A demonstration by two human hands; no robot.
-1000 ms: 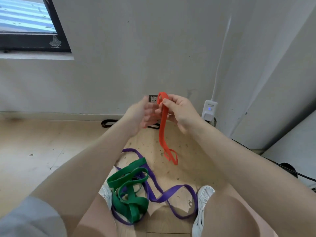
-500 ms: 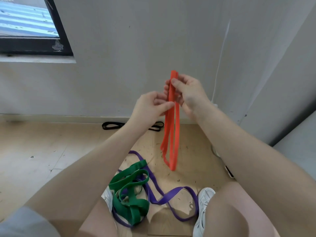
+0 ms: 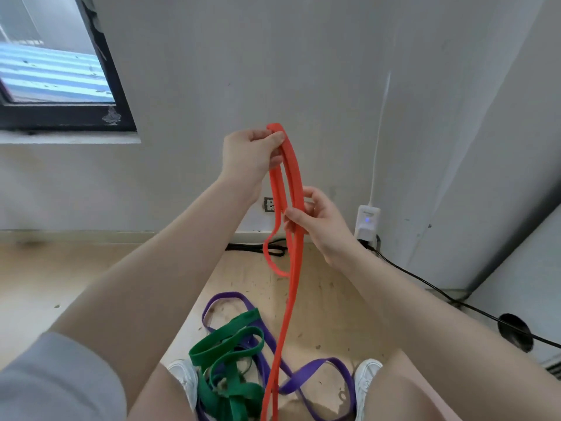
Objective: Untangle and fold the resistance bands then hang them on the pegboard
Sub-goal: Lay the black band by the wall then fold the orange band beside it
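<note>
Above the wooden floor, my left hand pinching the orange resistance band top, right hand gripping its strands lower, green band and purple band tangled between my shoes.

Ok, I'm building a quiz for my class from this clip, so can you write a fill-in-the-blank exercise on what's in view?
1. Both hands hold the ____ band.
2. The left hand grips it ____ the right hand.
3. On the floor, the green band lies tangled with the ____ band.
4. A ____ band lies by the wall.

Missing words: orange; above; purple; black
</note>
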